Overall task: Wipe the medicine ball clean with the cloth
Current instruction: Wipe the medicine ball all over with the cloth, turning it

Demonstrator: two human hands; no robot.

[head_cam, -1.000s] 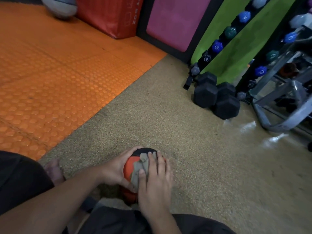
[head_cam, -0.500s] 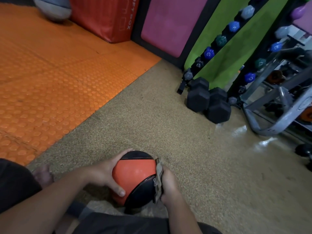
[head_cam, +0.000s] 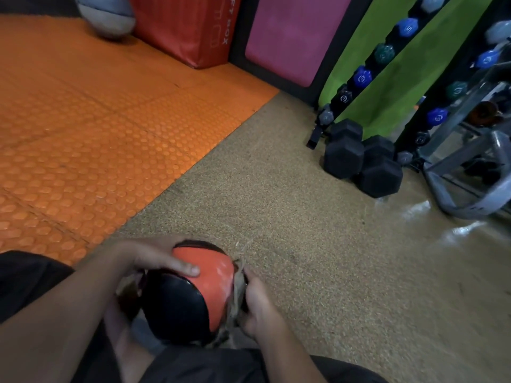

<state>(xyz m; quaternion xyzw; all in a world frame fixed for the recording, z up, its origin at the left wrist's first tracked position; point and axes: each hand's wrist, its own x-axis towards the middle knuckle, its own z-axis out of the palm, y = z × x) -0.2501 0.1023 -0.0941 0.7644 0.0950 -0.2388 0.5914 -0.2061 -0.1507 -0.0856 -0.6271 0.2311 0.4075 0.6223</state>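
One medicine ball, one cloth, two hands. Ball sits low in the view, just above the person's lap, over the speckled tan floor. Ball is panelled: glossy black section facing the camera, orange-red section above and to the right, with a faint pale smear near the orange edge.

Left hand wraps over the ball's top left, thumb lying across the orange panel, gripping it. Right hand presses the bunched tan cloth against the ball's right side, fingers curled around the cloth.

Two black hex dumbbells on the floor far right. A slanted rack holds several small coloured dumbbells; exact number unclear. One grey ball rests on the orange mat beside a red box.
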